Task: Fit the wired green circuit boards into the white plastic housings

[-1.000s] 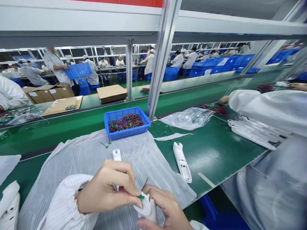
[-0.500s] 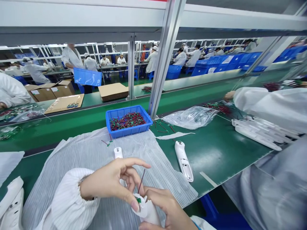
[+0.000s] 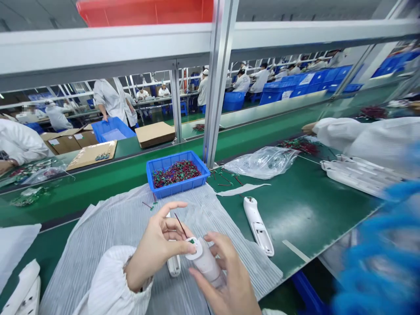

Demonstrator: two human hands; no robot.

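Quick one from the bench: at about 6 o'clock my left hand point(image 3: 156, 245) is curled in, thumb and fingertips pinching a round white cap point(image 3: 193, 248) with a small green bit point(image 3: 190, 241) on it, and a thin dark wire point(image 3: 180, 225) stands up past my fingers. My right hand point(image 3: 226, 278) is half open with its fingertips against a white plastic tube point(image 3: 205, 262) just under the cap, though I can't tell if that's a real grip or just steadying. Another white piece point(image 3: 173, 265) pokes out below my left hand. For fiddly stuff like this, I'd say pinch the cap by its rim, keep fingers off the green bit, and let the wire stand free so it doesn't get kinked. Everything's over the striped plastic sheet point(image 3: 249, 267), which seems a good spot for it. The blue tray point(image 3: 177, 175) of wired green boards sits at 12 o'clock, and a white handset shell point(image 3: 258, 226) lies on the green mat point(image 3: 295, 218) at 1 o'clock. A co-worker's white sleeve point(image 3: 370, 135) is out at 2 o'clock.
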